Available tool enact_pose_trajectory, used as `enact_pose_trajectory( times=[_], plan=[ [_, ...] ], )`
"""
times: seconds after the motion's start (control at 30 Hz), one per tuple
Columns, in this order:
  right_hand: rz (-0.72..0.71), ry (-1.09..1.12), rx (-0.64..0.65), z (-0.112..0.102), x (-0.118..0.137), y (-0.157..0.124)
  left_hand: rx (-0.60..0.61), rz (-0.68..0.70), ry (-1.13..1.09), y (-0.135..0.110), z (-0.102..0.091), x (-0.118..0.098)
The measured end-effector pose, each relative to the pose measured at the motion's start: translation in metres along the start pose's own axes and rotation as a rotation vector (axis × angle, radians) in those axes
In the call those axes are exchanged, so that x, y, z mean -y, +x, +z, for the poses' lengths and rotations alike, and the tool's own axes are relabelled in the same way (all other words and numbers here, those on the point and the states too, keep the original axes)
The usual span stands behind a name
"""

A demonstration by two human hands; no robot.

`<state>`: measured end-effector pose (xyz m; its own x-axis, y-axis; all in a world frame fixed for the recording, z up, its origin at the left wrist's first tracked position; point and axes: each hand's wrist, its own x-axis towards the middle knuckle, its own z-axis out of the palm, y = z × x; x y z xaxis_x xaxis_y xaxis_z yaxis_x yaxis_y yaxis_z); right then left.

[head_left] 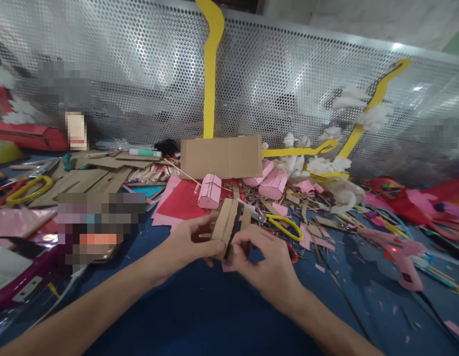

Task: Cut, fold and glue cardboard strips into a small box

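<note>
My left hand (188, 243) and my right hand (264, 262) both pinch a small folded brown cardboard piece (226, 223) held upright above the blue table (200, 316). The left fingers grip its left side, the right fingers close on its lower right edge. Just behind it lie a pink paper-covered block (209, 191), a red paper sheet (179, 203) and yellow-handled scissors (283, 225).
A larger brown cardboard sheet (221, 156) stands against the perforated metal screen (140, 84). Yellow paper strips (210, 74) and white cotton tufts (370, 116) hang on it. Cardboard offcuts (88, 180), pink scraps, a glue stick (145, 153) and a pink glue gun (403, 262) litter the table.
</note>
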<state>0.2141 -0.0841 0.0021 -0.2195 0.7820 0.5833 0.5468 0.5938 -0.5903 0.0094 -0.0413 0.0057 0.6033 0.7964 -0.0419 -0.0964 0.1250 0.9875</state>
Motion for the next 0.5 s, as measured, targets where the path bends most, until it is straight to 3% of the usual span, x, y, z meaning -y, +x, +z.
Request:
enact_pose_trajectory(
  times=[0.27,0.43,0.5],
  plan=[
    [0.253,0.135,-0.142,-0.019,-0.010,0.006,0.024,-0.121,-0.263,-0.001,0.002,0.003],
    [0.336,0.075,-0.319,-0.023,-0.018,0.009,0.041,-0.171,-0.393,0.001,0.000,0.006],
    [0.347,0.083,-0.406,-0.026,-0.024,0.012,-0.005,-0.194,-0.427,0.001,-0.001,0.004]
  ],
)
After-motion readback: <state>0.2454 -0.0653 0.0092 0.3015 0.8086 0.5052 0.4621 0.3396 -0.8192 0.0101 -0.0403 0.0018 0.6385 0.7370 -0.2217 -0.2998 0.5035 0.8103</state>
